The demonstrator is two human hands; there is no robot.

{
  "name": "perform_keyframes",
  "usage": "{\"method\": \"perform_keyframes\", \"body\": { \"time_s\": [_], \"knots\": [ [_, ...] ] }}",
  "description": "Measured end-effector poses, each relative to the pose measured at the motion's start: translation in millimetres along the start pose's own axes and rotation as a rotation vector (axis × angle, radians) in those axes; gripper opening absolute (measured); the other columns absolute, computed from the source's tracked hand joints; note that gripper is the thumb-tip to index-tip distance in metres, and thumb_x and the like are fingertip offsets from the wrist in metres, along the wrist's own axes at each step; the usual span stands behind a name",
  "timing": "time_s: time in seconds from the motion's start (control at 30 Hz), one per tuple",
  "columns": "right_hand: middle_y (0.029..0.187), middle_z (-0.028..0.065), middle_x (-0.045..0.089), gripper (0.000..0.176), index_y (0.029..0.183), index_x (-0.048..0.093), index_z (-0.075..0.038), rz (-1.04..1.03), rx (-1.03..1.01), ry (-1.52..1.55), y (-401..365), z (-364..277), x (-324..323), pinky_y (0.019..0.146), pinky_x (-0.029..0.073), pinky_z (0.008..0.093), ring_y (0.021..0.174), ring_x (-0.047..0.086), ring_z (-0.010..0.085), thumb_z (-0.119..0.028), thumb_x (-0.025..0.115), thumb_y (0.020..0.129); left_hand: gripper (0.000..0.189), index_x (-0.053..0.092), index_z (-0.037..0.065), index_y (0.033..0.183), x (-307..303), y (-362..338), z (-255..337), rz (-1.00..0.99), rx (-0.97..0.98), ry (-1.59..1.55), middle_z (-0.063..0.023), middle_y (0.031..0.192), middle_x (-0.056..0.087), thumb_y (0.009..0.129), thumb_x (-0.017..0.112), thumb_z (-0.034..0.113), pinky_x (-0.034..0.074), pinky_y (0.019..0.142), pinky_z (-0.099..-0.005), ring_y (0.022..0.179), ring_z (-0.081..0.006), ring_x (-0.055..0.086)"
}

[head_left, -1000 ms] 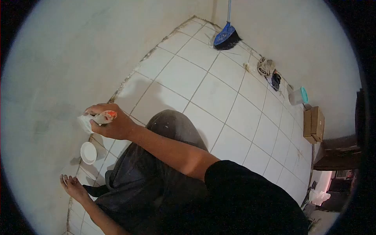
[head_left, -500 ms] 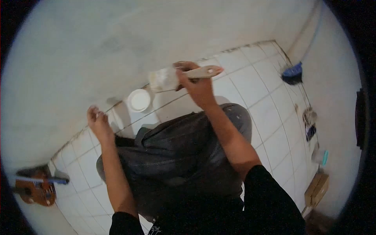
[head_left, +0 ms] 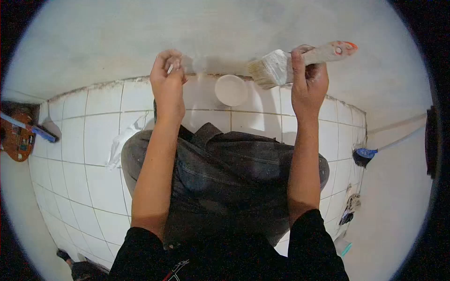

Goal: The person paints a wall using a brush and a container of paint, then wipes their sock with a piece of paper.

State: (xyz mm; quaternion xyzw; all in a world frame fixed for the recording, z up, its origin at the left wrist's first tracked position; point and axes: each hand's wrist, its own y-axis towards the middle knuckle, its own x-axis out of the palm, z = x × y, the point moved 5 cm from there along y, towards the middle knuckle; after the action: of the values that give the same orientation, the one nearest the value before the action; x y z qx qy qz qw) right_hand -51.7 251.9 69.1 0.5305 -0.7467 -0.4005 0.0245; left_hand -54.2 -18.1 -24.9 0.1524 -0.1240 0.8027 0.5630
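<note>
My right hand [head_left: 307,79] grips the wooden handle of a wide paintbrush [head_left: 286,63], whose white-coated bristles point left near the foot of the grey wall. My left hand [head_left: 168,79] is raised in front of the wall base with fingers pinched around something small and pale that I cannot identify. Between both hands a small round white container [head_left: 231,90] stands on the tiled floor against the wall. My knees in dark trousers sit just below it.
White floor tiles [head_left: 84,154] stretch left and right. A small guitar-like object [head_left: 16,138] lies at the far left. A blue broom head [head_left: 363,155] rests at the right, with a bundle of cloth [head_left: 349,208] further down. A white smear [head_left: 119,143] marks the tiles.
The view has swung to face the wall squarely. My right hand has carried the brush to the right of the white container, and my left hand has risen from the floor to the wall base.
</note>
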Motion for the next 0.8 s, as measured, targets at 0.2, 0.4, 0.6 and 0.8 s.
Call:
{"method": "perform_keyframes", "body": {
  "time_s": [0.2,0.4,0.6,0.8],
  "knots": [
    [0.092,0.0139,0.071,0.033,0.110,0.060,0.001,-0.121,0.075,0.012,-27,14,32,0.072,0.052,0.0312,0.079,0.068,0.0188,-0.024,0.070,0.091,0.031,0.057,0.004,0.108,1,7,8,-0.044,0.061,-0.069,0.0014,0.093,0.049,0.080,0.049,-0.008,0.037,0.063,-0.0222,0.072,-0.0063,0.040],
    [0.103,0.0125,0.067,0.021,0.112,0.056,0.004,-0.322,0.134,-0.111,-43,17,56,0.084,0.053,0.0314,0.093,0.065,0.0166,-0.001,0.061,0.093,0.040,0.058,0.004,0.107,-5,4,14,-0.028,0.053,-0.186,0.0012,0.089,0.047,0.073,0.043,-0.010,0.036,0.061,-0.0235,0.070,-0.0080,0.040],
    [0.101,0.0144,0.069,0.023,0.112,0.055,0.004,-0.375,0.107,-0.209,-47,16,65,0.079,0.055,0.0309,0.087,0.068,0.0177,-0.003,0.063,0.092,0.038,0.058,0.003,0.106,-12,4,19,0.055,0.044,-0.183,0.0005,0.089,0.048,0.073,0.044,-0.009,0.036,0.060,-0.0235,0.070,-0.0081,0.041],
    [0.100,0.0130,0.069,0.024,0.113,0.055,0.004,-0.376,0.131,-0.230,-51,30,62,0.080,0.053,0.0303,0.089,0.067,0.0177,-0.005,0.063,0.093,0.034,0.058,0.003,0.104,-16,5,16,0.047,0.020,-0.251,0.0011,0.088,0.049,0.075,0.046,-0.008,0.038,0.062,-0.0228,0.069,-0.0068,0.042]
  ]
}}
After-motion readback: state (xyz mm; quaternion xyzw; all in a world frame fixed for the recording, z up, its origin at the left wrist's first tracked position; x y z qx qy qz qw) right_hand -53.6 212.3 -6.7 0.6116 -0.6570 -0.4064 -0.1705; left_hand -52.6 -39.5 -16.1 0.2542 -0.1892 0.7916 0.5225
